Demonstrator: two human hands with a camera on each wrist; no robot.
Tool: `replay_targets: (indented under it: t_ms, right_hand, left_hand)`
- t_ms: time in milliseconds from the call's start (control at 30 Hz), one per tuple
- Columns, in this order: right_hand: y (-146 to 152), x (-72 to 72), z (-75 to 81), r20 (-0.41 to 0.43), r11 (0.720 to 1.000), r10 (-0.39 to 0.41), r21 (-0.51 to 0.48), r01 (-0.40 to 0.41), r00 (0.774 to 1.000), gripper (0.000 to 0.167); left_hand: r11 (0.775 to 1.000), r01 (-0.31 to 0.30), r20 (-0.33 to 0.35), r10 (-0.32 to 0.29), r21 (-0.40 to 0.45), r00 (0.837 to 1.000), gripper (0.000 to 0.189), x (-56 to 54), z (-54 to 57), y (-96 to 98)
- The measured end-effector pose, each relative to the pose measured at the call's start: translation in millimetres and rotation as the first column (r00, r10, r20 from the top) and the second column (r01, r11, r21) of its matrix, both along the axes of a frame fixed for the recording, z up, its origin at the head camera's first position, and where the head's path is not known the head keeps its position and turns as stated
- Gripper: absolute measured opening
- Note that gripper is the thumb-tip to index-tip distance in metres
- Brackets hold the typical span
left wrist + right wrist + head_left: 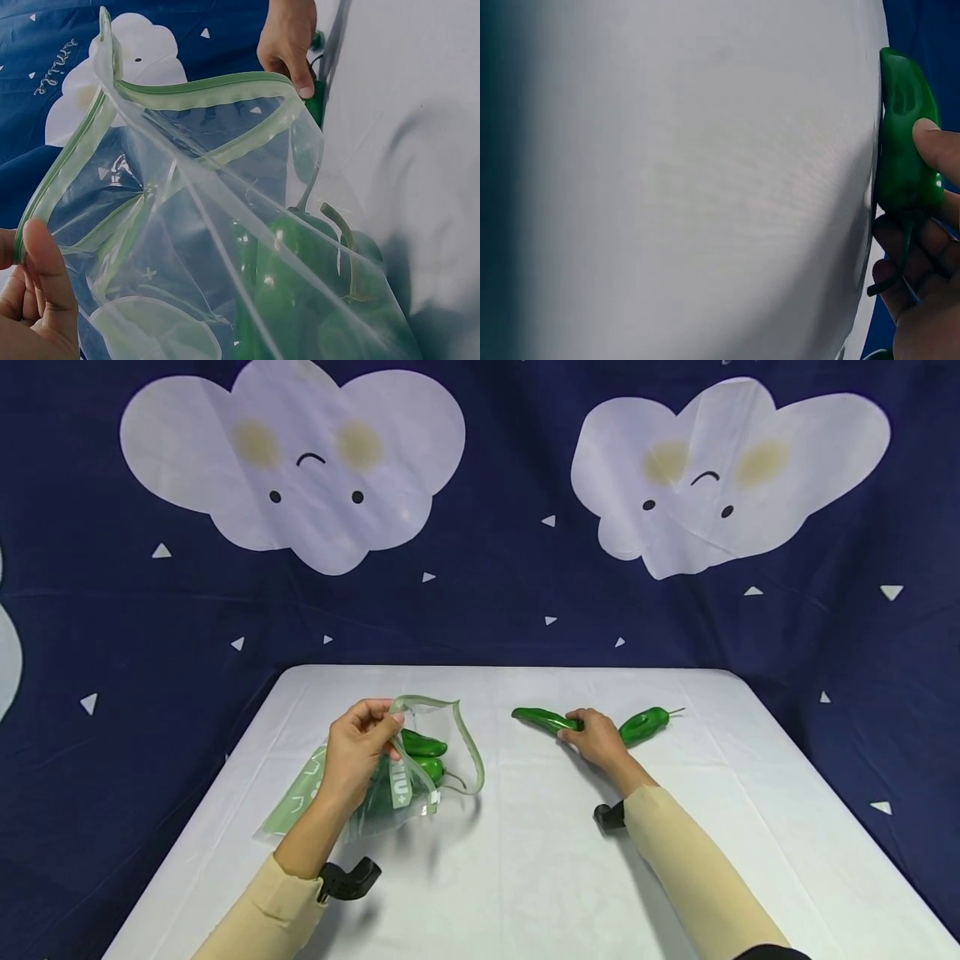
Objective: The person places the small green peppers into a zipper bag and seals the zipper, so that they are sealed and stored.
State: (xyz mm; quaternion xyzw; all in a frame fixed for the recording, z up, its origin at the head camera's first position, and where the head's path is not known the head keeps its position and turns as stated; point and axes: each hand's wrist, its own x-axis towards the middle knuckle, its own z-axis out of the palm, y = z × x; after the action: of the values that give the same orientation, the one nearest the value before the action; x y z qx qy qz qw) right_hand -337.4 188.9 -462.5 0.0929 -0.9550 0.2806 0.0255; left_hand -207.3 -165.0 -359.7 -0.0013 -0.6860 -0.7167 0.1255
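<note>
My left hand pinches the green zip edge of a clear zip bag, whose mouth gapes toward the right. Inside it lie several green peppers, their stems toward the opening. To the right of the bag, my right hand grips a long green pepper by its stem end. The right wrist view shows the thumb across that pepper, which is at the white tabletop, with its stem hanging between the fingers. Just beyond the right hand, another green pepper lies on the table.
A white cloth covers the table, whose far edge meets a dark blue curtain printed with clouds and triangles. Black wrist cameras sit below both hands, close over the tabletop.
</note>
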Motion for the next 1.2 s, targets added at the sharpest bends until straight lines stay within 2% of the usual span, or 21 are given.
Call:
replay_targets:
  t_ms: [200, 400, 767, 1200]
  right_hand:
    - [4.5, 7.2, -1.0, 0.004, 0.998, -0.002, -0.064, 0.003, 1.000, 0.045]
    - [8.9, 17.5, 5.4, 0.038, 0.989, -0.017, -0.149, 0.023, 0.999, 0.047]
    - [5.9, 39.0, 24.8, 0.006, 0.965, -0.022, -0.263, 0.023, 1.000, 0.049]
    - [2.1, 61.7, 41.8, -0.072, 0.942, 0.014, -0.333, -0.037, 0.997, 0.044]
  left_hand:
    - [1.000, 0.000, -0.001, 0.000, 0.011, 1.000, 0.022, -0.9, -0.6, 0.8]
    - [1.000, -0.002, -0.006, 0.002, 0.009, 1.000, 0.022, -1.5, -0.3, 1.7]
    - [1.000, 0.000, -0.004, 0.000, 0.008, 1.000, 0.022, -1.6, 0.8, 3.4]
    - [1.000, 0.005, 0.000, -0.005, 0.009, 1.000, 0.021, -1.5, 0.2, 5.8]
